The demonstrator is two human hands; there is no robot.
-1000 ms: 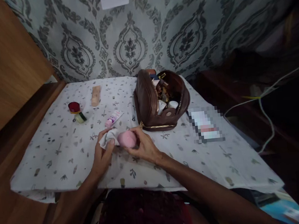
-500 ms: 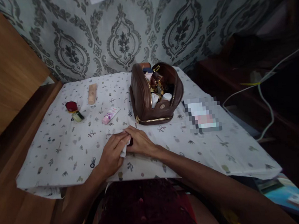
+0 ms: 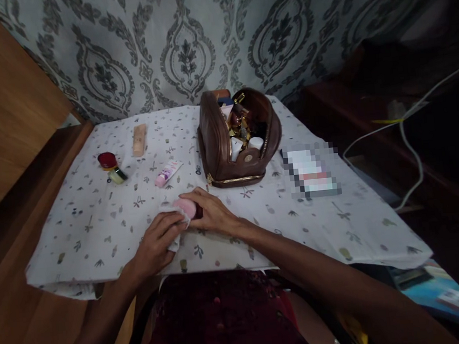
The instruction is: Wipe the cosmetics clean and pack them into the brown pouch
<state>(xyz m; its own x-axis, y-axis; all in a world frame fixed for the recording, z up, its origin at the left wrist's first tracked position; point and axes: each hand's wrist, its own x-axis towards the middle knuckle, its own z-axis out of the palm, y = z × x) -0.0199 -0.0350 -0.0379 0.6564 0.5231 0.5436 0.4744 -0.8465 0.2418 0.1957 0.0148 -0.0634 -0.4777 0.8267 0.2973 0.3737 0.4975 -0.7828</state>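
The right hand (image 3: pixel 212 210) curls round a pink rounded item (image 3: pixel 185 207), and the left hand (image 3: pixel 159 243), fingers bent and close together, holds a bunched white cloth (image 3: pixel 175 246) against its side, both near the front edge of the counter (image 3: pixel 108 227). The counter's patterned cover (image 3: pixel 74 288) hangs past that edge beneath the forearms, so an arm catching it could drag everything on top. The brown bag (image 3: pixel 219 146) stands unzipped just beyond the right hand and is crammed full; a knock from the knuckles might tip it and spill the white-lidded jar (image 3: pixel 256 143) near its mouth. A pixelated flat object (image 3: pixel 310 170) lies right of the bag, where a wide sweep of the right arm could shove it. The tan tube (image 3: pixel 139 140) seems safe at the back, but the pink-and-white tube (image 3: pixel 168 173) lies just past the hands and could be nudged by a forward slip. Smallest is the pink item itself: smooth-looking and pinched between cloth and fingers, it might squirt free if pressed unevenly, and could roll off the near edge.
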